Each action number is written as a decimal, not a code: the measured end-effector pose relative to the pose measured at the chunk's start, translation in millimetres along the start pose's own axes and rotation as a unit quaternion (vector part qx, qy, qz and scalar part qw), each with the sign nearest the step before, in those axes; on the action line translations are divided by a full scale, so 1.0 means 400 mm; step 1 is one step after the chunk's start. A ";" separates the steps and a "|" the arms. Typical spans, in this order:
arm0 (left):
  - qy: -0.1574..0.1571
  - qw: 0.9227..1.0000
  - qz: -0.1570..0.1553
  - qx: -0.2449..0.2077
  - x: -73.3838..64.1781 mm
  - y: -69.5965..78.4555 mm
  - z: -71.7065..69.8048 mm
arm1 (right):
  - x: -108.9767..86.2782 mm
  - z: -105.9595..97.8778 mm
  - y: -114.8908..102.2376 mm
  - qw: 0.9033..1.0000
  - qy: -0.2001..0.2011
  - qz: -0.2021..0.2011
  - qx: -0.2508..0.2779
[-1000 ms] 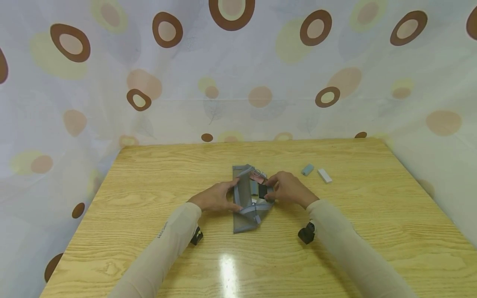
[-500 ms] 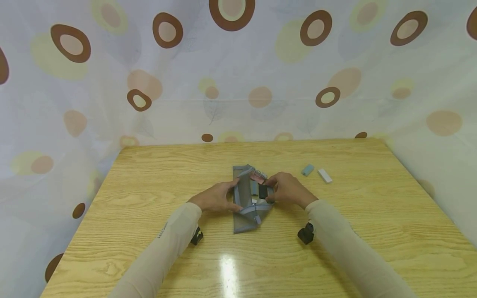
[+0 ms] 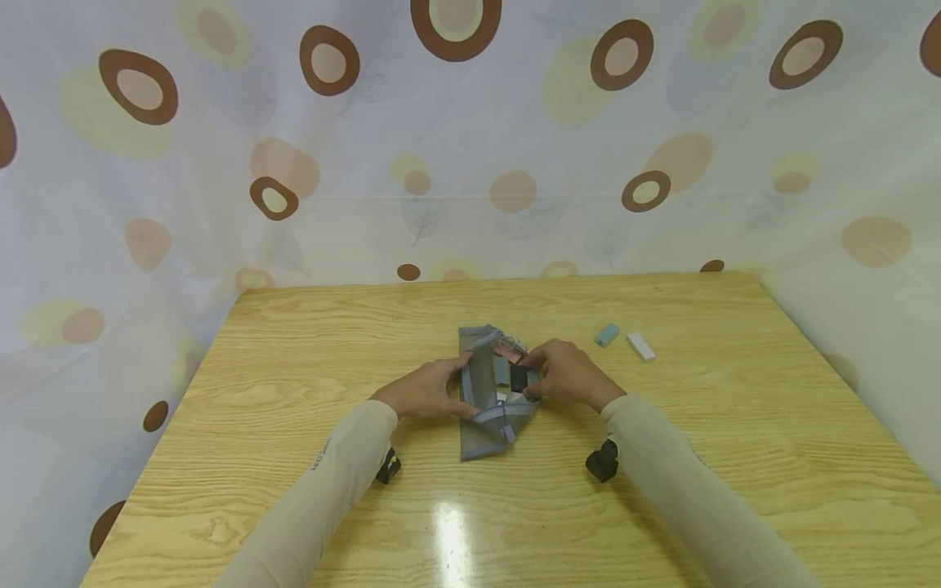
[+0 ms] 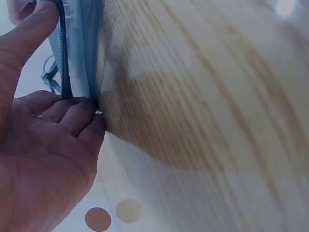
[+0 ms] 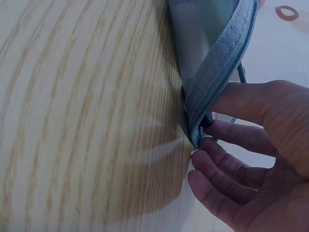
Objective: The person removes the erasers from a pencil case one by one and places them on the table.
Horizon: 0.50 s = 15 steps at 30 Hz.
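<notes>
A grey-blue mesh zip pouch (image 3: 481,441) lies on the table with its mouth spread wide. Inside it show a pink piece (image 3: 507,351), a grey-blue block (image 3: 502,371), a small white piece (image 3: 501,398) and a black block (image 3: 519,377). My left hand (image 3: 426,388) grips the pouch at its left side, thumb and fingers spread along the zip edges. My right hand (image 3: 569,377) holds the black block at the pouch's right side, fingertips inside the mouth. In the right wrist view the zip edge (image 5: 222,67) lies against these fingers, and the block is mostly hidden.
On the wooden table (image 3: 294,343), a blue-green block (image 3: 607,335) and a white block (image 3: 640,346) lie right of the pouch, beyond the right hand. A patterned sheet (image 3: 470,147) hangs behind the table. Black wrist cameras sit under both sleeves.
Both hands stay almost still around the pouch. The black block and the right fingertips shift only very slightly; the two blocks on the table have not moved.
</notes>
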<state>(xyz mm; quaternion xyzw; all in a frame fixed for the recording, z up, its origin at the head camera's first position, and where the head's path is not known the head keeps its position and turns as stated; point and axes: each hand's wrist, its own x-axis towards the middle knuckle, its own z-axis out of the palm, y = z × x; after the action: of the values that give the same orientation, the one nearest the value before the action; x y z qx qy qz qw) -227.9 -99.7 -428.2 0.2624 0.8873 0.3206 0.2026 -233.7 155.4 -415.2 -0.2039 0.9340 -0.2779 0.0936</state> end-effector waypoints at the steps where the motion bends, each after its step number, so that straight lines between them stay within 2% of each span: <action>1: 0.000 1.000 0.000 -0.001 0.000 0.000 0.000 | 0.000 0.000 0.001 1.000 0.001 -0.001 0.000; 15: 0.004 1.000 -0.002 -0.008 -0.003 0.002 0.003 | -0.002 -0.012 0.011 1.000 0.007 0.008 0.022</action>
<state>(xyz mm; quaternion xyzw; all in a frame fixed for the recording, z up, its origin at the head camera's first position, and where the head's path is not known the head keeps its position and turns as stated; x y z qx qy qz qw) -226.1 -99.4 -428.4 0.2580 0.8858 0.3288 0.2017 -235.8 161.4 -413.7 -0.1924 0.9298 -0.2994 0.0939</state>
